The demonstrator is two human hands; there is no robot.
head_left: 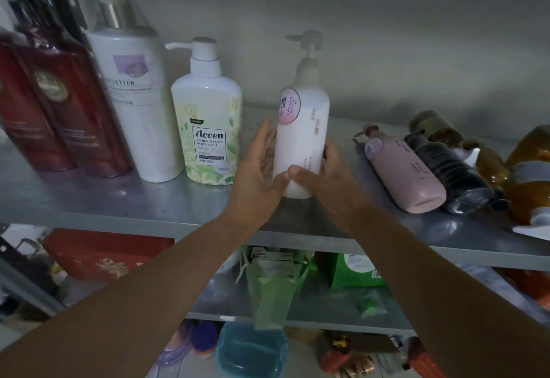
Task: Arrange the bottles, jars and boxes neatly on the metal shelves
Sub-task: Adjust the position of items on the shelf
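A person's two hands steady a white pump bottle (300, 142) upright on the top metal shelf (89, 202). The bottle is between the palms, its base at the shelf surface; whether it rests there or hangs just above cannot be told. The left hand (256, 175) lies flat against the bottle's left side with fingers nearly straight. The right hand (324, 178) wraps it from the other side, thumb across the front and fingers curled behind. The bottle is opaque and hides its contents.

Just left of the left hand stands a green-flowered body wash bottle (208, 127) marked "Accen". Beyond it stands a tall white bottle (140, 103), then two dark red bottles (44, 103), all upright in a row.

To the right of the right hand, apart from it, a pink bottle (401, 169) lies on its side. A dark bottle (446, 169) lies against it, and amber bottles (526, 169) are heaped further right.

Below the forearms, the next shelf carries a red box (101, 255), a pale green pouch (273, 282) hanging over its edge and a green box (354, 270). A blue tub (253, 348) sits lower, its contents unclear.
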